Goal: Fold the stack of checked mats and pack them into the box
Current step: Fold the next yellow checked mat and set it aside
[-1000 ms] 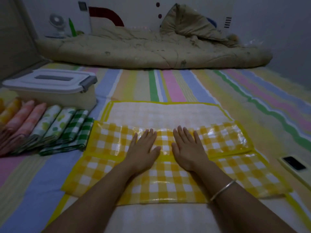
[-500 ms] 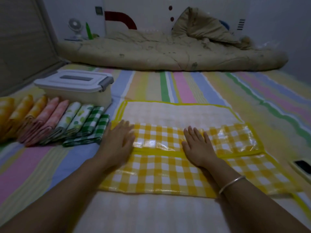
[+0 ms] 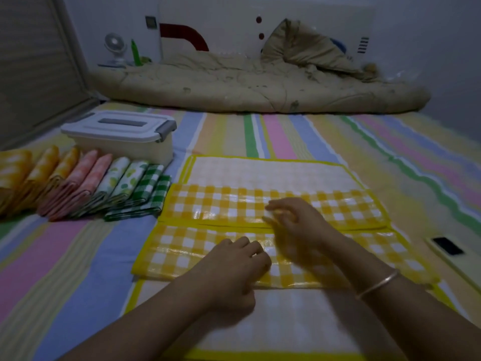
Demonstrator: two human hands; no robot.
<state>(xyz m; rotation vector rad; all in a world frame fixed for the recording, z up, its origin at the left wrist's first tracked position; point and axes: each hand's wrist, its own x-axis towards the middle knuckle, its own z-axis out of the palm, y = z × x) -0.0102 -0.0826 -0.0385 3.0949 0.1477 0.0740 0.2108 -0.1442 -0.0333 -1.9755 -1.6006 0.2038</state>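
Yellow checked mat [image 3: 208,207] lies part-folded under the curled left hand [image 3: 234,261] and blurred right hand [image 3: 299,225]; neither grip is clear

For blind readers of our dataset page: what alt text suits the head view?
Left hand and blurred right hand lie on a partly folded yellow checked mat over a striped sheet. At left, folded mats lie in a row before a closed white box; a phone lies at right.

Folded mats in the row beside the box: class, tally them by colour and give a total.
Yellow checked: 3
Pink: 2
Leaf-print: 2
Green checked: 2
Total: 9
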